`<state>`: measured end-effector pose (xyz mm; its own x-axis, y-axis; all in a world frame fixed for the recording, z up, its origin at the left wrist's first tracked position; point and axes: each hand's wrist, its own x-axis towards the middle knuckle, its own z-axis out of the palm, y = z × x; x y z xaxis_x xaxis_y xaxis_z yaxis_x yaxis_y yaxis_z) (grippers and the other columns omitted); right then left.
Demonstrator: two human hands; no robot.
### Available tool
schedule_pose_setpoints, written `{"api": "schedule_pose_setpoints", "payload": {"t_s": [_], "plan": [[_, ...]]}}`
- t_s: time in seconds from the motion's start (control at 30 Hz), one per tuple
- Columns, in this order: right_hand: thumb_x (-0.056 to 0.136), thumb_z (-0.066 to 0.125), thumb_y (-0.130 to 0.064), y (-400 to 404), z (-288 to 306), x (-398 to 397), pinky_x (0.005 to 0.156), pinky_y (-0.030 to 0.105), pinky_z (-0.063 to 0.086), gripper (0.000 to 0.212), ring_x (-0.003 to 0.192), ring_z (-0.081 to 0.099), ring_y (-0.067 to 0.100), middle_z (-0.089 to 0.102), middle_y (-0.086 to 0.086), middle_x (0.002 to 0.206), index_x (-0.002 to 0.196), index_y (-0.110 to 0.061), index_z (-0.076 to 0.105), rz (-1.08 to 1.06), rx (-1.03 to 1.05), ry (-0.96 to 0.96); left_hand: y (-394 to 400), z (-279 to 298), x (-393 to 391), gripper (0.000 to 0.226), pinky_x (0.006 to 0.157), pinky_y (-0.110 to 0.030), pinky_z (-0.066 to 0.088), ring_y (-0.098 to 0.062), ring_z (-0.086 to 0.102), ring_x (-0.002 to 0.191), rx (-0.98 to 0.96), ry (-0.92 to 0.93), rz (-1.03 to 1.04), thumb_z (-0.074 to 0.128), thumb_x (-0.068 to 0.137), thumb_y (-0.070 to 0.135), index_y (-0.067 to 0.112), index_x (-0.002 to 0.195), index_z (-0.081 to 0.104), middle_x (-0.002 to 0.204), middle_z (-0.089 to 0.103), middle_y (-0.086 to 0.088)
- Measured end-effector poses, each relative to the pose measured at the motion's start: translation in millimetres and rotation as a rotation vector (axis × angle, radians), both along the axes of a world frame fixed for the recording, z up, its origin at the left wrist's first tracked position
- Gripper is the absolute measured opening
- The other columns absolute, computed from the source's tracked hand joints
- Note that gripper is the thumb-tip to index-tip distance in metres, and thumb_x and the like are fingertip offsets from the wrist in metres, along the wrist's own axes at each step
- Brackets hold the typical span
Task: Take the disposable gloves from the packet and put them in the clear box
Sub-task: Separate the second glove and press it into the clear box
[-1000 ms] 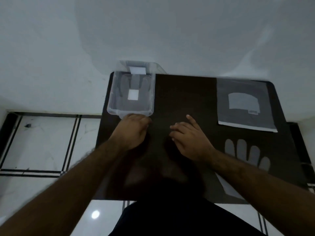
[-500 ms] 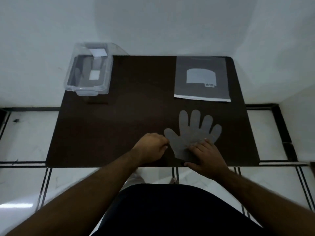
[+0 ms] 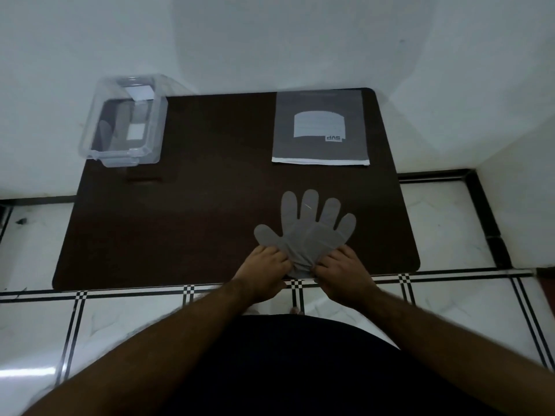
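A translucent disposable glove (image 3: 309,226) lies flat near the front edge of the dark table (image 3: 186,211), fingers pointing away from me. My left hand (image 3: 262,273) pinches its cuff from the left and my right hand (image 3: 345,274) pinches it from the right, bunching the cuff between them. The glove packet (image 3: 319,129) lies flat at the back right. At the back left corner stands the clear box (image 3: 90,142), with a glove visible inside through its walls.
White walls close in behind the table and to the right. The clear box overhangs the table's left back corner. A white tiled floor with black lines surrounds the table, and my dark-clothed body is close to its front edge.
Both hands left the area near the clear box and came to the glove at the front. They now pinch and gather its cuff, where before the right hand only rested on it.
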<state>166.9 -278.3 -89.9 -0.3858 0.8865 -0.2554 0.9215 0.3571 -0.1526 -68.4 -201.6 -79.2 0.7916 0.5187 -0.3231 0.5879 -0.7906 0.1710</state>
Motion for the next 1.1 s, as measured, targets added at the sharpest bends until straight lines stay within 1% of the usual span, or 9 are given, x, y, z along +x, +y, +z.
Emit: {"api": "schedule_pose_setpoints", "payload": {"t_s": [0.13, 0.23, 0.3, 0.4, 0.6, 0.7, 0.8, 0.97, 1.1], "plan": [[0.102, 0.05, -0.042, 6, 3, -1, 0.11, 0.045, 0.042, 0.027, 0.1, 0.068, 0.016, 0.075, -0.007, 0.097, 0.097, -0.029, 0.073, -0.018, 0.018, 0.094, -7, 0, 0, 0.025, 0.113, -0.043, 0.039, -0.019, 0.058, 0.122, 0.001, -0.049, 0.048, 0.053, 0.107, 0.035, 0.027, 0.124, 0.07, 0.127, 0.069, 0.002], [0.102, 0.045, -0.042, 23, 13, -3, 0.107, 0.042, 0.044, 0.029, 0.093, 0.063, 0.013, 0.07, -0.008, 0.092, 0.096, -0.029, 0.07, -0.1, 0.066, 0.243, -6, -2, -7, 0.02, 0.104, -0.041, 0.048, -0.013, 0.061, 0.105, -0.062, -0.128, 0.205, 0.052, 0.105, 0.035, 0.031, 0.108, 0.072, 0.106, 0.071, 0.008], [0.101, 0.051, -0.04, 42, 28, -9, 0.1, 0.038, 0.046, 0.022, 0.092, 0.06, 0.01, 0.067, -0.008, 0.091, 0.094, -0.029, 0.069, -0.128, 0.078, 0.344, 0, 2, -15, 0.015, 0.093, -0.04, 0.054, -0.008, 0.059, 0.094, -0.132, -0.266, 0.388, 0.057, 0.101, 0.036, 0.033, 0.097, 0.07, 0.096, 0.067, 0.014], [0.097, 0.063, -0.033, 75, 55, -23, 0.083, 0.034, 0.049, 0.011, 0.084, 0.057, 0.009, 0.064, -0.009, 0.086, 0.091, -0.025, 0.069, -0.138, 0.161, 0.465, 14, 21, -27, 0.007, 0.082, -0.03, 0.056, -0.005, 0.061, 0.093, -0.259, -0.478, 0.687, 0.065, 0.099, 0.031, 0.031, 0.098, 0.072, 0.1, 0.066, 0.014], [0.098, 0.068, -0.018, 141, 99, -75, 0.081, 0.026, 0.056, 0.007, 0.089, 0.067, 0.003, 0.072, -0.012, 0.092, 0.096, -0.025, 0.071, -0.416, 0.014, 0.816, 58, 61, -62, 0.017, 0.064, -0.027, 0.057, -0.013, 0.071, 0.074, -0.491, -1.014, 1.213, 0.069, 0.101, 0.013, 0.022, 0.087, 0.073, 0.084, 0.076, 0.0], [0.099, 0.068, -0.017, 178, 121, -108, 0.084, 0.029, 0.059, 0.008, 0.094, 0.072, 0.007, 0.077, -0.005, 0.098, 0.099, -0.024, 0.072, -0.533, -0.129, 0.987, 83, 88, -89, 0.016, 0.066, -0.024, 0.056, -0.014, 0.07, 0.074, -0.549, -1.203, 1.222, 0.065, 0.102, 0.002, 0.008, 0.089, 0.07, 0.081, 0.073, -0.005], [0.097, 0.076, -0.019, 217, 141, -140, 0.074, 0.034, 0.063, 0.013, 0.086, 0.077, 0.02, 0.079, 0.01, 0.104, 0.109, -0.018, 0.072, -0.573, -0.333, 1.135, 114, 109, -125, 0.008, 0.07, -0.024, 0.056, -0.013, 0.067, 0.075, -0.51, -1.298, 1.206, 0.064, 0.102, 0.0, 0.0, 0.096, 0.07, 0.082, 0.071, -0.007], [0.091, 0.081, -0.005, 272, 161, -198, 0.064, 0.026, 0.061, 0.015, 0.077, 0.075, 0.017, 0.081, 0.013, 0.096, 0.105, -0.009, 0.079, -0.523, -0.483, 1.07, 176, 134, -207, 0.005, 0.076, -0.03, 0.059, -0.015, 0.072, 0.083, -0.545, -1.266, 1.117, 0.07, 0.101, 0.005, 0.005, 0.103, 0.074, 0.088, 0.075, -0.005], [0.093, 0.079, -0.005, 319, 168, -249, 0.07, 0.029, 0.063, 0.01, 0.08, 0.076, 0.016, 0.081, 0.01, 0.094, 0.102, -0.011, 0.081, -0.52, -0.453, 1.063, 222, 149, -274, 0.032, 0.079, -0.036, 0.065, -0.023, 0.077, 0.088, -0.61, -1.151, 1.05, 0.08, 0.091, 0.0, 0.003, 0.122, 0.071, 0.094, 0.076, -0.012]]}}
